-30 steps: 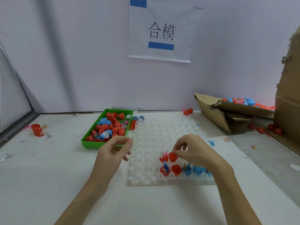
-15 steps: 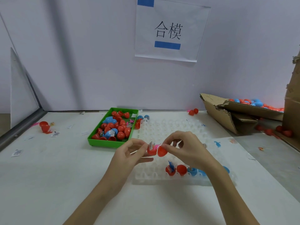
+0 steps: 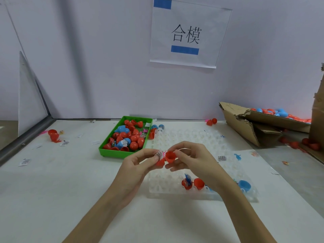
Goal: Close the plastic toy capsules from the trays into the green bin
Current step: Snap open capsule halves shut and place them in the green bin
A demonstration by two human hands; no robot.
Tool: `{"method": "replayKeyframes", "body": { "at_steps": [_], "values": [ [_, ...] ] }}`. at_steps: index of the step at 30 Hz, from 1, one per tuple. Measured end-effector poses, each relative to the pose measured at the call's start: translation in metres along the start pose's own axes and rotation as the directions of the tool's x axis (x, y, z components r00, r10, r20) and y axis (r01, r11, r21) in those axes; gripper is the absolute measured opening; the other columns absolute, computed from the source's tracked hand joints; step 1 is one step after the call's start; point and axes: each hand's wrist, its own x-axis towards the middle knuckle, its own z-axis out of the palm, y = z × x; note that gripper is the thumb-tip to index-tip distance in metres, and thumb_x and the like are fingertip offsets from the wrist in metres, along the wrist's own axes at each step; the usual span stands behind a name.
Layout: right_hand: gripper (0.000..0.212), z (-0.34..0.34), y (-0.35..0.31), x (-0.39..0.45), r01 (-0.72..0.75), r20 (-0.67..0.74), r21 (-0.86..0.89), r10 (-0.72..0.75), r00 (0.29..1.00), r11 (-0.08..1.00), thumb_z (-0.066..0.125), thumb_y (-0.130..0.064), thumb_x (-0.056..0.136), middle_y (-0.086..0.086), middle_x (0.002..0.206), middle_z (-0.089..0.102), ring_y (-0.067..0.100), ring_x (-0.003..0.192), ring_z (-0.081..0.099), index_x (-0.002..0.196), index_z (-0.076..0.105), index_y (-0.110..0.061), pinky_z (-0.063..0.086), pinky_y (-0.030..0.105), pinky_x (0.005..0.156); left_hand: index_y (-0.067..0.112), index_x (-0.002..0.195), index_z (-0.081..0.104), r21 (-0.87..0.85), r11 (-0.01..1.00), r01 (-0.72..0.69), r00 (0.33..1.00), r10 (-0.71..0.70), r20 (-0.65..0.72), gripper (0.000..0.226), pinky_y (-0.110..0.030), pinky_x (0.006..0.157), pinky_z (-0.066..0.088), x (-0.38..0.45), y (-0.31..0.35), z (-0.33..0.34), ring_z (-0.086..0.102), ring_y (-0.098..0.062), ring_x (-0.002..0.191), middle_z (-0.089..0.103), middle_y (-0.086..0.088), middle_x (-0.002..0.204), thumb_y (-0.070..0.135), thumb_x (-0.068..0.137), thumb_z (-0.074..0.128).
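1. My left hand (image 3: 140,163) pinches a red capsule half (image 3: 160,162) with a paper slip (image 3: 159,153) poking out of it.
2. My right hand (image 3: 194,159) pinches the other red capsule half (image 3: 169,156), and the two halves touch, above the clear tray (image 3: 192,137).
3. The green bin (image 3: 114,152) sits just left of the tray, full of red and blue capsules.
4. Lots of bare white table (image 3: 52,190) lies left of the tray.
5. My right wrist hides some capsules at the tray's near edge.
6. The cardboard box (image 3: 245,127), right of the tray, is cut off by the picture's edge.
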Motion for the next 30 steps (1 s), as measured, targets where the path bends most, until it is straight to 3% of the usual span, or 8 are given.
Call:
{"method": "replayKeyframes", "body": {
  "at_steps": [3,6,10,16,21,25,30],
  "values": [
    [0.021,-0.002,-0.002,0.0,0.013,-0.023,0.037,-0.013,1.0,0.999,0.057,-0.012,0.105,0.003,0.1,0.079,0.022,0.092,0.077,0.111,0.076,-0.017,0.062,0.029,0.086,0.022,0.103,0.082,0.022,0.999,-0.025,0.999,0.026,-0.033,0.028,-0.026,0.086,0.06,0.002,0.002,-0.005,0.076,-0.024,0.1,0.078,-0.009,0.106,0.035,0.079,0.082],
    [0.018,0.002,-0.002,0.0,0.033,-0.036,0.024,-0.032,0.999,0.999,0.063,-0.02,0.101,-0.001,0.098,0.079,0.016,0.092,0.075,0.108,0.079,-0.025,0.06,0.024,0.082,0.026,0.103,0.082,0.163,0.985,-0.048,0.998,0.055,-0.036,0.024,-0.025,0.086,0.06,0.001,0.0,-0.005,0.077,-0.02,0.097,0.08,-0.003,0.103,0.039,0.082,0.081],
    [0.016,0.011,0.0,0.002,0.068,-0.077,-0.007,-0.068,0.995,0.998,0.066,-0.022,0.1,-0.002,0.096,0.078,0.016,0.09,0.074,0.106,0.08,-0.023,0.06,0.023,0.076,0.029,0.095,0.082,0.227,0.969,-0.1,0.993,0.11,-0.033,0.022,-0.012,0.079,0.054,-0.001,-0.002,-0.002,0.078,-0.018,0.088,0.081,0.0,0.094,0.043,0.078,0.082],
    [0.012,0.017,0.002,0.001,0.134,-0.067,-0.108,-0.142,0.988,0.985,0.073,-0.021,0.096,-0.009,0.096,0.078,0.015,0.085,0.076,0.107,0.077,-0.02,0.06,0.023,0.079,0.026,0.102,0.083,0.273,0.956,-0.107,0.981,0.146,-0.127,0.035,-0.013,0.075,0.057,0.002,-0.004,-0.005,0.078,-0.013,0.092,0.081,0.006,0.094,0.04,0.07,0.081],
    [0.013,0.022,0.004,0.002,0.196,-0.107,-0.166,-0.215,0.971,0.967,0.073,-0.015,0.094,-0.005,0.095,0.078,0.013,0.084,0.075,0.107,0.077,-0.014,0.061,0.025,0.079,0.038,0.098,0.081,0.336,0.921,-0.196,0.965,0.243,-0.103,0.019,-0.01,0.076,0.055,-0.001,-0.005,-0.002,0.075,-0.004,0.096,0.079,0.013,0.099,0.033,0.08,0.079],
    [0.013,0.024,0.004,0.003,0.225,-0.155,-0.196,-0.257,0.954,0.955,0.073,-0.014,0.094,-0.001,0.098,0.077,0.014,0.084,0.074,0.107,0.077,-0.012,0.061,0.026,0.077,0.033,0.106,0.079,0.411,0.881,-0.235,0.957,0.283,-0.059,0.025,-0.014,0.081,0.057,-0.001,-0.009,-0.003,0.073,-0.008,0.103,0.076,0.016,0.106,0.011,0.097,0.069],
    [0.015,0.025,0.005,0.003,0.236,-0.163,-0.198,-0.269,0.949,0.951,0.071,-0.013,0.096,0.001,0.101,0.076,0.014,0.084,0.074,0.109,0.077,-0.013,0.062,0.028,0.08,0.026,0.109,0.079,0.421,0.872,-0.248,0.945,0.314,-0.094,0.022,-0.015,0.084,0.057,0.0,-0.012,-0.002,0.073,-0.005,0.105,0.076,0.018,0.108,0.011,0.096,0.071]
  ]
}}
